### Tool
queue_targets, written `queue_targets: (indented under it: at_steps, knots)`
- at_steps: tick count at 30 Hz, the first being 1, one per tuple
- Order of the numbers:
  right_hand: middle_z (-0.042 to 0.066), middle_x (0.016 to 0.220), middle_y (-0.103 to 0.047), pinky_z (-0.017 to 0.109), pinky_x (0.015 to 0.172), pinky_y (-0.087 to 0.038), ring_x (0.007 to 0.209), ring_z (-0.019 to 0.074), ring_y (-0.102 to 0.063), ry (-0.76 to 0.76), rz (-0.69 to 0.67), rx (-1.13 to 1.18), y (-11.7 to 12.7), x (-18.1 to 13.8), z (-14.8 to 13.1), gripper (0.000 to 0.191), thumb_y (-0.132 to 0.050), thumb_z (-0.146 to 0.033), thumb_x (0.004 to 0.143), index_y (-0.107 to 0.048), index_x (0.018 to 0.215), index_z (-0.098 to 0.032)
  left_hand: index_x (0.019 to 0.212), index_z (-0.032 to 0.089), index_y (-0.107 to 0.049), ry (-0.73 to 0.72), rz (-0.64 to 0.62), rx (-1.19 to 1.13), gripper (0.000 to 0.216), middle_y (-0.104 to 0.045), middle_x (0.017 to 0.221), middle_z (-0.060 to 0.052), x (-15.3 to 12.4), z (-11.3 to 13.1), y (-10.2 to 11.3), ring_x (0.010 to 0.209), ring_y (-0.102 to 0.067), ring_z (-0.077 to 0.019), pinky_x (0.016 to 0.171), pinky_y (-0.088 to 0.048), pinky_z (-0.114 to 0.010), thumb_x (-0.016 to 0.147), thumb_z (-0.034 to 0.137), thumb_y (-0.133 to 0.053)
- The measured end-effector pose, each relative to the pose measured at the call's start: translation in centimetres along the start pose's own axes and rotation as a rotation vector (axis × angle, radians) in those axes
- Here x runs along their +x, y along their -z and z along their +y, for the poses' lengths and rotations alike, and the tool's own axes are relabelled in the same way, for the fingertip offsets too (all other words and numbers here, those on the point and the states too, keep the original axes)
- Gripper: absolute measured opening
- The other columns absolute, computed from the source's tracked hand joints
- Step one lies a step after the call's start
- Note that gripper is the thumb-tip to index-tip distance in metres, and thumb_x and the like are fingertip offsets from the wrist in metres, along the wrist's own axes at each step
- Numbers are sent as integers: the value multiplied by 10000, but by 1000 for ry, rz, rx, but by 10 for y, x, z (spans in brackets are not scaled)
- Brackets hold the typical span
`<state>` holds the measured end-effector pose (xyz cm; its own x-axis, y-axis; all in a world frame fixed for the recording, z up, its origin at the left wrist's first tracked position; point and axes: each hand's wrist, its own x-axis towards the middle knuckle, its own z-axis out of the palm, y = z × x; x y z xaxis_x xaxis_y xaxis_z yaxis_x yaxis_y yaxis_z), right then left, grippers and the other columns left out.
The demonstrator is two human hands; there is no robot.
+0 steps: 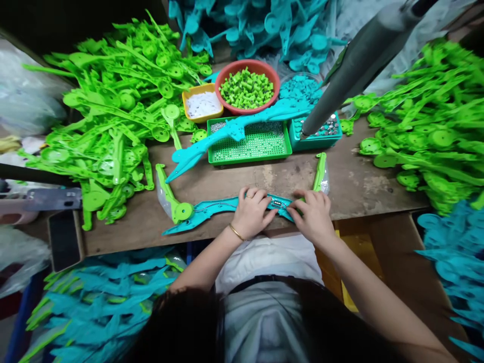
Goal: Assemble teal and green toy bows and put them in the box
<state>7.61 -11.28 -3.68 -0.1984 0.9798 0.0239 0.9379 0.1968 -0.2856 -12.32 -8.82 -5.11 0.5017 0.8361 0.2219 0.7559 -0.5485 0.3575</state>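
Observation:
A long turquoise plastic shell half, curved like a toy bow (215, 206), lies hollow side up along the table's front edge. Wires run inside it, and a small metallic part (278, 203) sits between my hands. My left hand (251, 212) is closed over its middle, fingers at the far edge and thumb at the near one. With its fingers bent together, my right hand (313, 214) grips the shell near its right end, which it hides. A green arm (172, 196) rests at the shell's left end. Another green arm (320, 174) stands out beyond my right hand.
A second turquoise shell (236, 128) lies across a green tray (249, 160). Behind are a red bowl (278, 83) of green pieces, a yellow tub (200, 119) and a teal box (317, 144). An electric screwdriver (351, 65) hangs at right. Green parts (113, 101) are heaped left.

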Motion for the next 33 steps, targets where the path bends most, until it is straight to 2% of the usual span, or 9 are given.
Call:
queue_targets:
  at_steps: [3, 5, 10, 15, 21, 24, 27, 30, 33]
  knots:
    - [85, 1206, -614, 581, 1087, -212, 1150, 277, -467, 14, 3, -12, -1, -3, -1, 227, -484, -327, 914, -674, 835, -231, 1006, 186, -674, -3, -3, 8, 288, -660, 1062, -75, 1, 1, 1, 1027, -524, -243, 997, -341, -465, 895, 428, -564]
    - [88, 1212, -615, 574, 1092, -208, 1148, 275, -469, 12, 24, -28, -2, -4, -3, 225, -476, -305, 914, -666, 826, -224, 1000, 188, -675, -2, -12, 13, 282, -662, 1053, -72, 1, 1, 2, 1024, -527, -244, 996, -341, -465, 897, 425, -563]
    - [89, 1112, -642, 488, 993, -318, 1054, 269, -487, 8, 28, -79, 0, 3, -8, 180, -531, -269, 868, -674, 779, -206, 995, 189, -678, 1, -15, 12, 285, -665, 1051, -68, 1, 1, 2, 1023, -532, -247, 986, -337, -467, 893, 432, -571]
    - [66, 1085, -657, 450, 949, -345, 1015, 261, -504, 4, -42, -127, 1, 8, -10, 167, -552, -252, 854, -693, 787, -192, 1006, 202, -678, 18, -25, 2, 280, -668, 1049, -58, 1, 1, 1, 1017, -533, -240, 997, -331, -464, 890, 436, -577]
    - [70, 1215, -634, 541, 1096, -211, 1130, 277, -504, 76, 79, -170, 0, -5, -6, 149, -569, -300, 884, -682, 898, -205, 1011, 161, -658, 32, -80, 93, 264, -637, 1075, -105, 5, 13, 11, 1031, -519, -268, 1016, -341, -483, 889, 379, -572]
    - [70, 1214, -630, 538, 1102, -224, 1128, 257, -520, 93, 134, -79, 5, -15, 3, 189, -584, -350, 885, -669, 1002, -228, 1075, 187, -647, -35, -54, 66, 261, -596, 1139, -118, 6, 20, 11, 1074, -497, -275, 1014, -353, -474, 900, 352, -547]
    - [67, 1182, -637, 534, 1098, -246, 1121, 244, -529, 96, 167, -23, 9, -22, 13, 158, -574, -349, 893, -689, 923, -245, 1115, 234, -645, -151, -58, 16, 277, -570, 1179, -111, 6, 24, 5, 1123, -474, -282, 1023, -349, -483, 907, 378, -532]
    - [59, 1204, -636, 565, 1095, -241, 1149, 258, -516, 147, 167, -58, 10, -26, 16, 169, -583, -383, 885, -718, 864, -283, 1110, 241, -654, -193, -82, 13, 306, -560, 1203, -118, 5, 25, -3, 1156, -463, -294, 1050, -325, -510, 898, 431, -542]
    - [61, 1239, -636, 596, 1100, -221, 1162, 273, -514, 215, 168, -144, 8, -30, 15, 180, -594, -410, 875, -724, 928, -297, 1106, 247, -658, -197, -107, 30, 316, -553, 1235, -122, 5, 25, -7, 1173, -461, -306, 1053, -323, -527, 888, 451, -556]
